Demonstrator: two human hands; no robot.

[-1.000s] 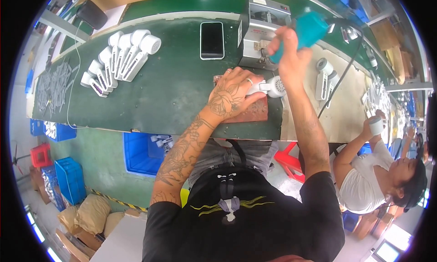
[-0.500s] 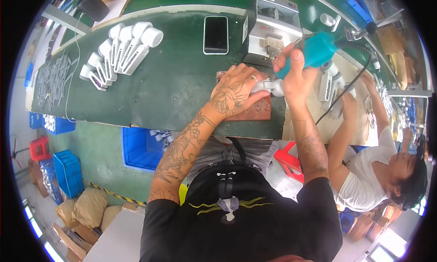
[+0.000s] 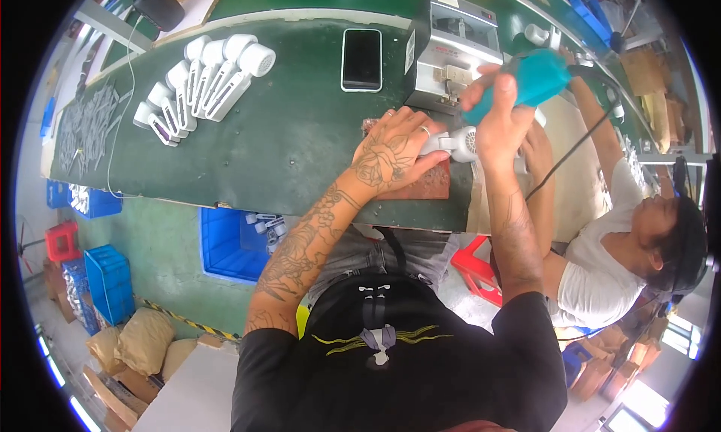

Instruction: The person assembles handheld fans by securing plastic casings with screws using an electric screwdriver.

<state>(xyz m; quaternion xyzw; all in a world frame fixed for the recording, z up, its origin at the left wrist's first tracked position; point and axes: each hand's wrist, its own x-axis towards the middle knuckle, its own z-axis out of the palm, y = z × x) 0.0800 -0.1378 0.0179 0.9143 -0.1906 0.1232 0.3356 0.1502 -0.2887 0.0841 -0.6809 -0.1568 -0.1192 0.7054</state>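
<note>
My left hand (image 3: 392, 152) is closed on a white handheld fan (image 3: 464, 142), keeping it down over a reddish-brown pad (image 3: 428, 185). The fan's round, slotted head sticks out to the right of my fingers; the rest of it is mostly covered. Raised just right of the fan, my right hand (image 3: 497, 124) grips a teal electric screwdriver (image 3: 535, 79). The tool lies slanted, and its black cable runs off to the right. Its tip is hidden behind my fingers, close to the front of a grey metal screw feeder (image 3: 443, 79).
A phone (image 3: 362, 60) and a row of white fans (image 3: 225, 86) lie on the green bench (image 3: 300, 146). Grey strips (image 3: 90, 131) are heaped far left. A blue crate (image 3: 225, 244) stands below the edge. A co-worker (image 3: 601, 274) reaches in on the right.
My right hand and the screwdriver have shifted slightly right, uncovering more of the fan's head. The co-worker has leaned closer, one arm now reaching behind my right forearm.
</note>
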